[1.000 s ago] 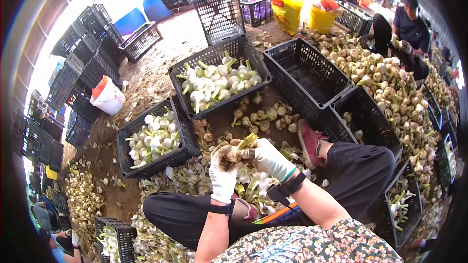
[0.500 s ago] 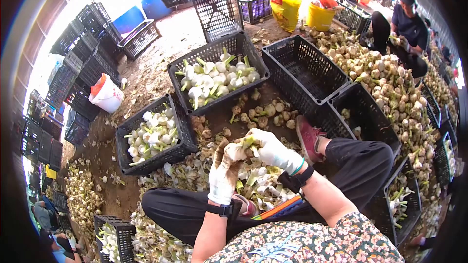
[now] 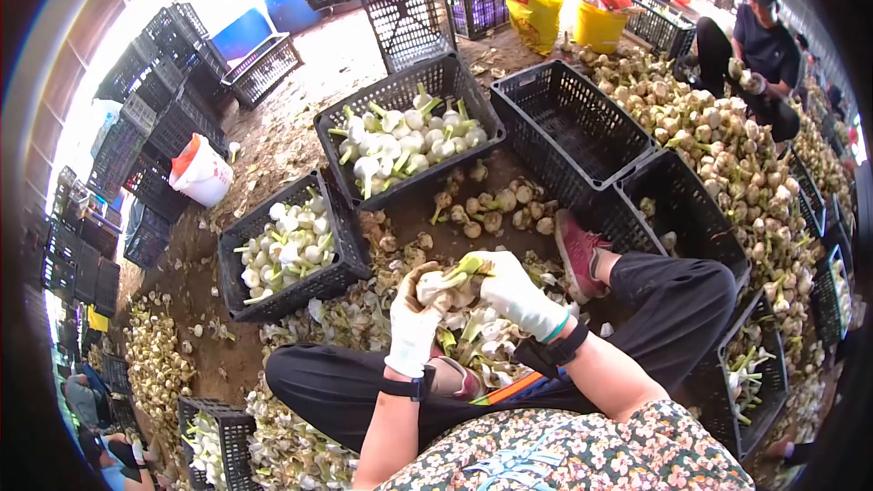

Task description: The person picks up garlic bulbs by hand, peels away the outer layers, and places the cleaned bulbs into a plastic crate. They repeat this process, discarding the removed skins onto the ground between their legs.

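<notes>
My left hand (image 3: pixel 416 314), in a white glove soiled at the fingers, is closed around a garlic bulb (image 3: pixel 438 287). The bulb's green stem points up and to the right. My right hand (image 3: pixel 520 295), also gloved, pinches at that stem. Below both hands lie loose peelings (image 3: pixel 482 336). Beyond them, several unpeeled bulbs (image 3: pixel 500 205) rest on the ground. A black crate of cleaned white bulbs (image 3: pixel 496 138) stands past those, and another such crate (image 3: pixel 356 264) is at the left.
An empty black crate (image 3: pixel 605 184) and a darker one (image 3: pixel 705 184) stand at the right, beside a long heap of garlic (image 3: pixel 718 141). A person (image 3: pixel 764 50) sits beyond the heap. White bucket (image 3: pixel 202 173) at left; yellow bucket (image 3: pixel 598 32) at the back.
My right hand has moved slightly right and down, with more of the stem showing between the hands. The bulb has turned in my left hand. The person beyond the heap has shifted slightly.
</notes>
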{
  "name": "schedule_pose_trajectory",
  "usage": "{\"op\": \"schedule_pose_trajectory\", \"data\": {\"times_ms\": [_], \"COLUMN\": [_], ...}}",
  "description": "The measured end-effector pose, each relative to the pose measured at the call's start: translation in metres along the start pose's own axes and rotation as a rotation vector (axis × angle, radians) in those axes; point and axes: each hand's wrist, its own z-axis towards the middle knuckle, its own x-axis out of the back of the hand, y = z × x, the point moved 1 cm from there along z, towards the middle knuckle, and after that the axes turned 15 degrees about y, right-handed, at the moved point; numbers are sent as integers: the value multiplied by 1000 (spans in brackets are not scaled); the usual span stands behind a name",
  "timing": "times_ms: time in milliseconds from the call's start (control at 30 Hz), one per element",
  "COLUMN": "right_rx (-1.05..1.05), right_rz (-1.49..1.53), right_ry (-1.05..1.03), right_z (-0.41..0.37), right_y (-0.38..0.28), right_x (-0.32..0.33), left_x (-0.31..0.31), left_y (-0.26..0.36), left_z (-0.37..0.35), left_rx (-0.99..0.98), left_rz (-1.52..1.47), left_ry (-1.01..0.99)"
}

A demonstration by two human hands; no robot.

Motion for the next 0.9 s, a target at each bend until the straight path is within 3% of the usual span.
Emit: {"op": "schedule_pose_trajectory", "data": {"times_ms": [33, 67, 100, 133, 233, 300, 333, 367, 400, 433, 467, 500, 533, 567, 600, 667, 733, 867, 900], "right_rx": [-130, -260, -445, -616, -552, -600, -599, -684, -770, -498, -386, -266, -129, -188, -325, -644, -563, -431, -436], "right_rz": [206, 408, 825, 876, 963, 965, 960, 1099, 1237, 1019, 547, 28, -487, -480, 42, 854, 801, 768, 699], "right_ry": [30, 62, 133, 226, 176, 340, 343, 514, 690, 572, 384, 369, 342, 273, 146, -198, -169, -32, -5], "right_z": [-1, -3, -1, 0, 2, 4, 13, 26, 36, 43, 41, 37, 33, 19, 14, -9, -18, -12, -12], "right_y": [1, 2, 31, 25, 36, 32, 44, 72, 102, 127, 116, 117, 121, 69, 77, 42, 2, 5, 3], "right_x": [0, 1, -7, -5, -3, -4, 1, 12, 24, 43, 64, 60, 57, 42, 31, 10, -4, -4, -1], "left_x": [-6, -8, -8, -6, -9, -6, 0, 3, 3, 2, 3, 5, 7, 9, 9, -5, -10, -9, -10], "left_y": [15, 25, 33, 37, 37, 34, 35, 34, 36, 40, 43, 37, 24, 15, 9, 18, 18, 29, 35], "left_z": [-8, -10, -11, -11, -15, -18, -21, -23, -26, -30, -31, -29, -21, -16, -15, -8, -4, -3, -4], "left_rx": [196, 199, 219, 234, 278, 282, 324, 365, 368, 337, 298, 292, 145, 8, 54, -415, -605, -426, -600], "left_rz": [-192, -193, -244, -296, -243, -253, -313, -373, -376, -387, -396, -398, -303, -206, -217, 274, 616, 462, 622], "left_ry": [-14, -14, -118, -219, -179, -153, -273, -391, -388, -298, -204, -197, -146, -98, -12, -12, -7, 117, 101]}}
